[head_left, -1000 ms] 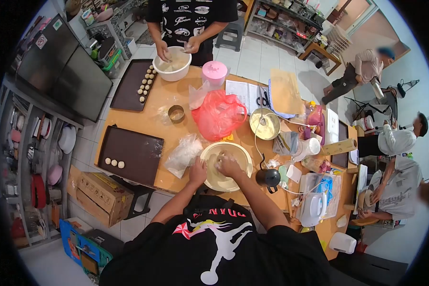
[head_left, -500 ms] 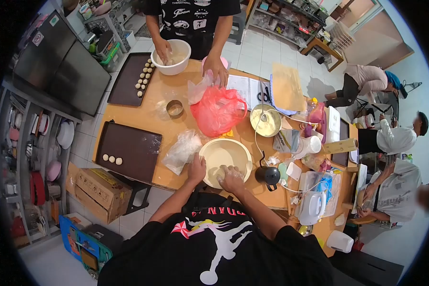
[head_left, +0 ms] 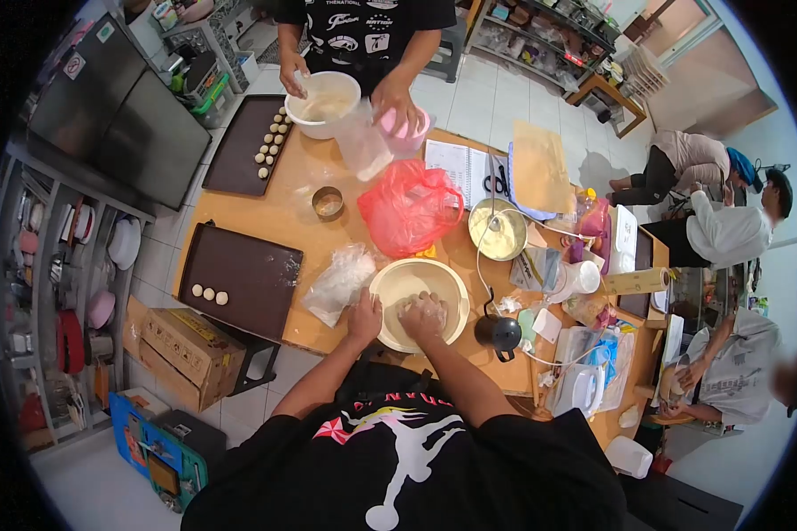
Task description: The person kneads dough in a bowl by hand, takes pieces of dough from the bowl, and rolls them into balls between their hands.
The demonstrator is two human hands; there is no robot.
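Observation:
A cream plastic mixing bowl [head_left: 452,285] sits at the table's near edge, right in front of me. My left hand [head_left: 364,316] grips its left rim. Inside the bowl, my right hand [head_left: 423,316] presses down with bent fingers coated in pale flour or dough. What lies under those fingers is hidden by the hand. Just left of the bowl is a crumpled clear plastic bag [head_left: 339,281] with white stuff in it. Beyond the bowl lies a red plastic bag [head_left: 407,208].
Dark baking trays [head_left: 243,274] with small dough balls [head_left: 209,294] lie left. Opposite, a person handles a white bowl [head_left: 326,126] and a pink container [head_left: 406,134]. Right are a black kettle [head_left: 498,334], a metal bowl of pale mixture [head_left: 498,232] and a hand mixer [head_left: 581,389].
My right hand has shifted slightly away from me inside the bowl; my left stays on the rim. The person opposite has raised one hand from the white bowl and moved a clear bag.

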